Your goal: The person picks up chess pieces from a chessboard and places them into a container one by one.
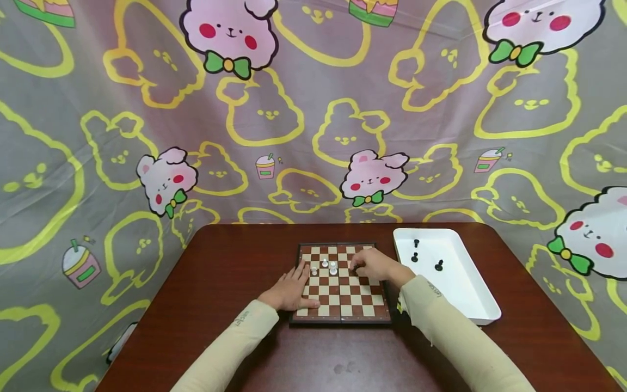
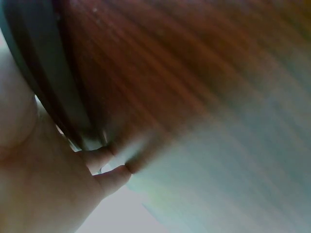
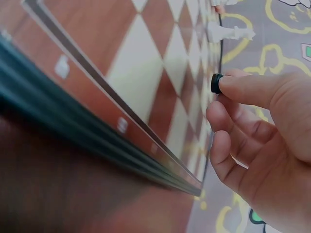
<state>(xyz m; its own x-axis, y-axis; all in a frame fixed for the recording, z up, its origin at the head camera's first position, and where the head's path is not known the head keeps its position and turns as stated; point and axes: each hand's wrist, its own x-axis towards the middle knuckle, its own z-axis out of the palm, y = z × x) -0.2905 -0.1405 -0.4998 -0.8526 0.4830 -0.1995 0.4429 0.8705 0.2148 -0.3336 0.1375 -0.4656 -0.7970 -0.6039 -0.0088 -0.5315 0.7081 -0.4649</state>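
A brown and cream chessboard (image 1: 329, 310) with a dark frame lies on the table. My left hand (image 1: 289, 288) rests on its left side, fingers and thumb spread. In the left wrist view, that hand (image 2: 43, 179) lies along the board's dark edge (image 2: 51, 73). Over the right half of the board, my right hand (image 1: 376, 264) pinches a black chess piece (image 3: 215, 83) between thumb and finger; mostly its round base shows in the right wrist view. Left of this hand stand a larger white chess piece (image 1: 333, 268) and two smaller white pieces (image 1: 325, 263).
To the right of the board sits a white tray (image 1: 460, 296) with three black chess pieces (image 1: 438, 265) in it. The dark red-brown table (image 1: 235, 261) meets a patterned cloth (image 1: 303, 185) at the back and sides.
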